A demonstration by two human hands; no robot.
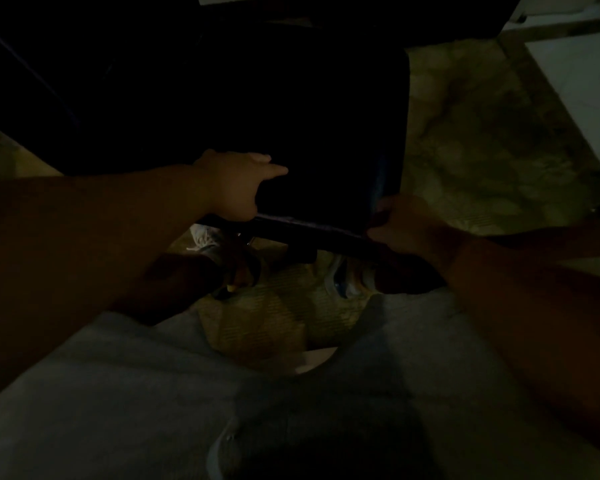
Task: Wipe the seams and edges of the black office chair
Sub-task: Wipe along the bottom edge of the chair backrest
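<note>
We look down on the chair [257, 109], its black seat filling the upper middle of a very dark view, near edge toward us and right corner at lower right. Around it lies a pale patterned floor [471, 133], open to the right of the seat and in a patch between our knees; a white panel [582, 95] bounds that open stretch at far right. Our light trousers [125, 393] fill the bottom of the view.

We see no containers here.

Our left hand [236, 183] lies over the near edge of the seat, fingers stretched forward flat on top and the thumb side dropping over the front lip; it grips nothing that we can see. Our right hand [407, 223] is at the right front corner, fingers curled in against the edge. It is too dark to tell whether a cloth is bunched in it or whether it clasps the seat itself.

Under the front lip a dark bar of the chair's frame runs from one hand to the other. Below it, two pale shoes [343, 278] stand on the floor, one beneath each hand.
</note>
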